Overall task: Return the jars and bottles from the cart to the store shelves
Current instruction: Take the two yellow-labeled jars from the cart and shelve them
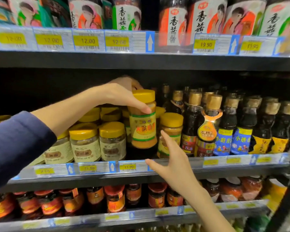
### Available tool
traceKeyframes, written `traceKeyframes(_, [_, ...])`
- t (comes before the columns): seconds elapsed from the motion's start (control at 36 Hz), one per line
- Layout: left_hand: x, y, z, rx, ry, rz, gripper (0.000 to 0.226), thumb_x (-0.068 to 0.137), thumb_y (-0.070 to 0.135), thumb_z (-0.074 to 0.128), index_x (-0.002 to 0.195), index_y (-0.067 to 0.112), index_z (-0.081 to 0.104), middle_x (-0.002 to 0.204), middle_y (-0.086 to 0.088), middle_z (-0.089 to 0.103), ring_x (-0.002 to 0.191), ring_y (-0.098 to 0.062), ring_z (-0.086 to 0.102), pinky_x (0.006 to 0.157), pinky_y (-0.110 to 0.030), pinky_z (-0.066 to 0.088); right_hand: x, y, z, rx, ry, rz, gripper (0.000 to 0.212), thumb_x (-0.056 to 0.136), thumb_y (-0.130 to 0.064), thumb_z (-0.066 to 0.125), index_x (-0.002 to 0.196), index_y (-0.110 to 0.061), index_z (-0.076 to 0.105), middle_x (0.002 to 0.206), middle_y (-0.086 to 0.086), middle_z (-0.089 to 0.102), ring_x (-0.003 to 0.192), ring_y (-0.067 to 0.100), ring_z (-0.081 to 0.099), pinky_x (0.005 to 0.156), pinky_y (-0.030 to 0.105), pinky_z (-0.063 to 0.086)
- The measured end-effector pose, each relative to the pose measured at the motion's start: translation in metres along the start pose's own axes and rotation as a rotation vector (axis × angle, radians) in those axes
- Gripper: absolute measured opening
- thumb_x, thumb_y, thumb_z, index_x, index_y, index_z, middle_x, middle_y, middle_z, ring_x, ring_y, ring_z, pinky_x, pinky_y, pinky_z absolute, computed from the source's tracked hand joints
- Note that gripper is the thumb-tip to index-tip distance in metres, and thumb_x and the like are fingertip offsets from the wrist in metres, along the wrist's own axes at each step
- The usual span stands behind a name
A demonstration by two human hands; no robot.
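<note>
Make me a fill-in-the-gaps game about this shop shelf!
1. The left hand grips a jar whose lid is ____.
2. The right hand holds ____.
3. The dark bottles stand on the jar's ____ side.
Missing words: yellow; nothing; right.

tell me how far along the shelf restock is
Done: cannot tell; yellow-lidded jars stand on the middle shelf, but which came from the cart is unclear. In hand: the left hand grips an orange jar above a gap in that row; the right hand hovers open beside it. Left: setting this jar down; the cart is out of view.
</note>
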State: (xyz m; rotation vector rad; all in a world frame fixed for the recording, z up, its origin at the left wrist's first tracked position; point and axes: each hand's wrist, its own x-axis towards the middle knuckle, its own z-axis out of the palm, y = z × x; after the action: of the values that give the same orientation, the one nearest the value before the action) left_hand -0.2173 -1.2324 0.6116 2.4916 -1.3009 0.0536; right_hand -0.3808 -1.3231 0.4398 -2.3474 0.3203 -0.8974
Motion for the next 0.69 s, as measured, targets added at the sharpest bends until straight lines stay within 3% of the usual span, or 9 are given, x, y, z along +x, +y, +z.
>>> traceKeyframes(0.06, [0.004,-0.001,0.005,-0.007,-0.012,0.008,0.110,0.034,0.081,0.068,0.129,0.029,0.048,0.125,0.004,0.056,0.109,-0.018,0.055,0.094,-0.036,0.047,-0.007,0.008,0.002,-0.110,-0.059,-0.014,0.084,0.084,-0.047,0.062,0.149,-0.029,0.014,0.152,-0.012,0.025,0.139,0.005,0.024,0.111,0.024,0.027])
traceKeyframes(0.14, [0.007,-0.002,0.014,-0.044,0.019,0.058,0.093,0.053,0.060,0.078,0.132,0.023,0.047,0.128,0.001,0.055,0.105,-0.013,0.052,0.084,-0.027,0.045,-0.015,0.020,0.008,-0.281,-0.114,-0.044,0.077,0.086,-0.051,0.056,0.149,-0.023,0.020,0.147,-0.008,0.033,0.136,0.011,0.028,0.111,0.027,0.028])
traceKeyframes(0.25, [0.010,-0.010,0.028,-0.030,-0.023,0.073,0.090,0.057,0.055,0.080,0.133,0.021,0.045,0.131,0.000,0.053,0.103,-0.012,0.050,0.079,-0.024,0.044,-0.018,0.038,0.016,-0.577,-0.040,-0.124,0.069,0.076,-0.057,0.045,0.125,-0.011,0.057,0.115,0.000,0.064,0.109,0.021,0.062,0.105,0.041,0.031])
traceKeyframes(0.31, [0.012,-0.012,0.036,-0.010,-0.039,0.067,0.094,0.056,0.056,0.079,0.135,0.021,0.043,0.132,0.000,0.052,0.109,-0.015,0.052,0.084,-0.027,0.047,-0.018,0.044,0.017,-0.644,0.002,-0.184,0.065,0.071,-0.056,0.055,0.117,-0.012,0.063,0.106,-0.002,0.068,0.099,0.018,0.066,0.101,0.042,0.036])
traceKeyframes(0.36, [0.013,-0.014,0.041,0.007,-0.046,0.073,0.095,0.055,0.058,0.079,0.135,0.022,0.043,0.133,0.000,0.052,0.115,-0.018,0.053,0.090,-0.031,0.048,-0.019,0.047,0.017,-0.663,0.033,-0.231,0.065,0.067,-0.053,0.067,0.117,-0.013,0.064,0.105,-0.003,0.068,0.098,0.016,0.066,0.098,0.042,0.043])
traceKeyframes(0.69, [0.015,-0.017,0.055,0.021,-0.129,0.084,0.096,0.058,0.052,0.080,0.138,0.019,0.038,0.138,-0.001,0.048,0.123,-0.018,0.049,0.098,-0.032,0.046,-0.018,0.052,0.016,-0.606,0.064,-0.282,0.056,0.072,-0.044,0.061,0.118,-0.013,0.062,0.107,-0.003,0.068,0.099,0.017,0.065,0.096,0.041,0.048])
